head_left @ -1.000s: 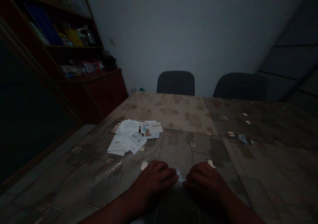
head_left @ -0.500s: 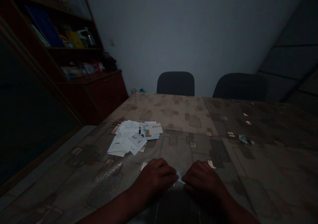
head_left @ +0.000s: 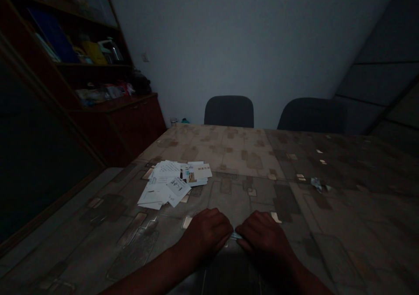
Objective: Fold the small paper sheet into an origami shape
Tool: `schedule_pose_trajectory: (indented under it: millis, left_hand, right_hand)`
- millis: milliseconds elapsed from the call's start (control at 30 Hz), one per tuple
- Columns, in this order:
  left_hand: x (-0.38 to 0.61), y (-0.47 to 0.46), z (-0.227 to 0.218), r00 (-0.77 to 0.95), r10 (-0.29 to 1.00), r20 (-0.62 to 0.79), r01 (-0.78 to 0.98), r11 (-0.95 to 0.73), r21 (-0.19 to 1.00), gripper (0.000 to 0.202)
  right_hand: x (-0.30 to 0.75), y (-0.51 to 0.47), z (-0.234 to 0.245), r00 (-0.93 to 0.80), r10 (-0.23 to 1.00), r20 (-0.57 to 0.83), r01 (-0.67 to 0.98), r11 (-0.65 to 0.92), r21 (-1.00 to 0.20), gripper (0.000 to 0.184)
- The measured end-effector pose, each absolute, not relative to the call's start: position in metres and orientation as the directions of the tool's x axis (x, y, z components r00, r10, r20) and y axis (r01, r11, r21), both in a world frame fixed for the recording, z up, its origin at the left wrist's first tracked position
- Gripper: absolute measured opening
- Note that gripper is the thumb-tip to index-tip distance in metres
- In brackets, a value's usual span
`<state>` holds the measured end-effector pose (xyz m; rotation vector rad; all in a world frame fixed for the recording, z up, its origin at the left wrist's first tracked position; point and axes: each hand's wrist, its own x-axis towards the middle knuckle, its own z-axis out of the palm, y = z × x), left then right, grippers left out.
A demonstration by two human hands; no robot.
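Note:
My left hand point(head_left: 212, 230) and my right hand point(head_left: 262, 233) are close together above the near part of the table. Between their fingertips they pinch a small pale piece of paper point(head_left: 235, 235). Only a narrow bluish-white strip of it shows; my fingers cover the rest. Both hands are closed, fingers curled and thumbs toward each other. Beyond my left hand lies a loose, overlapping pile of white printed cards point(head_left: 166, 183), some with handwriting or small pictures.
A patterned cloth covers the table point(head_left: 229, 155). To the right lies a crumpled pale scrap point(head_left: 317, 183). Two dark chairs point(head_left: 229, 111) stand at the far edge, before the wall. A reddish cabinet point(head_left: 131, 125) with filled shelves is at the left. The room is dim.
My hands have drawn slightly closer together, and less of the piece of paper shows between them. The view has shifted slightly; the card pile is unchanged.

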<state>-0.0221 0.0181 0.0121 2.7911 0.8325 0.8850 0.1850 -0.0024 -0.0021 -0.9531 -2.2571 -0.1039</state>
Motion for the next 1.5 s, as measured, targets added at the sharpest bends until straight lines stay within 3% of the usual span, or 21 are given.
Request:
schedule_pose_trajectory:
  millis: [100,333,533,667,800,1133,1267,1367,1500]
  left_hand:
    - [-0.023,0.017,0.014,0.679,0.531,0.507,0.441,-0.847,0.296,0.027]
    - [-0.020,0.012,0.020,0.567,0.635,0.524,0.397,-0.769,0.502,0.028]
    - [-0.018,0.008,0.021,0.545,0.744,0.386,0.391,-0.633,0.668,0.023]
    - [-0.018,0.006,0.022,0.522,0.781,0.343,0.415,-0.584,0.698,0.020]
    - [-0.016,0.005,0.021,0.508,0.791,0.341,0.433,-0.576,0.693,0.021]
    - [-0.015,0.008,0.018,0.551,0.677,0.487,0.390,-0.725,0.567,0.031]
    - [-0.015,0.008,0.021,0.527,0.732,0.433,0.385,-0.659,0.646,0.036]
    - [-0.015,0.007,0.022,0.491,0.796,0.355,0.375,-0.561,0.738,0.030]
    - [-0.015,0.007,0.021,0.461,0.839,0.289,0.416,-0.492,0.765,0.020]
  right_hand:
    - [0.184,-0.001,-0.002,-0.469,0.578,0.667,0.654,0.736,-0.178,0.035]
    - [0.181,-0.008,0.008,-0.393,0.693,0.604,0.637,0.679,-0.364,0.028]
    - [0.178,-0.011,0.011,-0.410,0.695,0.591,0.610,0.690,-0.389,0.018]
    - [0.178,-0.011,0.009,-0.400,0.721,0.566,0.610,0.670,-0.422,0.014]
    - [0.178,-0.009,0.012,-0.445,0.688,0.574,0.609,0.702,-0.369,0.015]
    - [0.177,-0.009,0.012,-0.442,0.687,0.576,0.603,0.703,-0.376,0.018]
    - [0.178,-0.011,0.012,-0.438,0.715,0.545,0.580,0.688,-0.436,0.015]
    - [0.178,-0.010,0.014,-0.437,0.716,0.545,0.574,0.688,-0.443,0.013]
    - [0.179,-0.008,0.015,-0.413,0.712,0.568,0.594,0.683,-0.424,0.016]
